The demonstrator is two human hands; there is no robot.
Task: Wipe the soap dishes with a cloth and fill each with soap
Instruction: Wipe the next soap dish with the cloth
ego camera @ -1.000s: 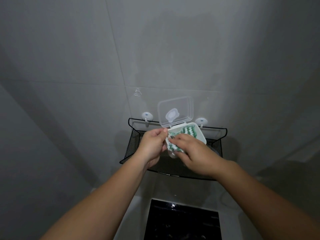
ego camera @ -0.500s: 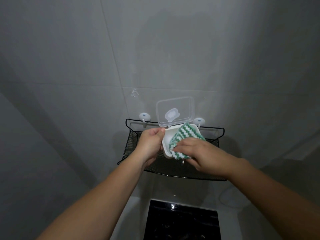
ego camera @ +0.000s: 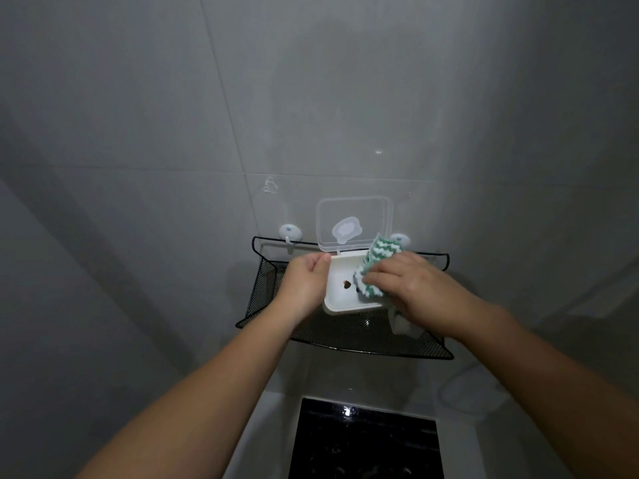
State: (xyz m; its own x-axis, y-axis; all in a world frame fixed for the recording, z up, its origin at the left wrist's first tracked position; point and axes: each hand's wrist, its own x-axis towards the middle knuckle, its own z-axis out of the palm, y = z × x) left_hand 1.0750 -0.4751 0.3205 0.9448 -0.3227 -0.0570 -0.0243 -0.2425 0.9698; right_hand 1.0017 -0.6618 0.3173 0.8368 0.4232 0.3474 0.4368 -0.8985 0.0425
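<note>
Edges: black mesh shelf (ego camera: 266,288) hangs on the grey tiled wall (ego camera: 173,133); a raised wire rim runs along its back and both ends, and its front edge curves below the hands.
Hooks: two white wall hooks (ego camera: 289,233) sit at the back rim, the right one partly behind the cloth.
Room to move: bare mesh shows left of the left hand and along the front of the shelf; the wall is close behind the lid.
Soap dish (ego camera: 340,295): white, rectangular, tilted toward the camera, held over the middle of the shelf – a small heart-shaped hole (ego camera: 346,284) shows in its floor.
Lid (ego camera: 354,223): clear, hinged at the dish's back edge, standing open against the wall, with a pale cloud-shaped mark.
Cloth (ego camera: 377,261): green-and-white zigzag knit, folded, pushed into the right side of the dish, its top poking above the back rim.
Left hand (ego camera: 304,285): grasps the dish's left edge, thumb at the back corner.
Right hand (ego camera: 411,292): fingers curled over the cloth, pressing it into the dish.
Below the right hand: a second white object (ego camera: 401,326) on the mesh – mostly hidden.
Bottom: glossy black panel (ego camera: 366,444).
</note>
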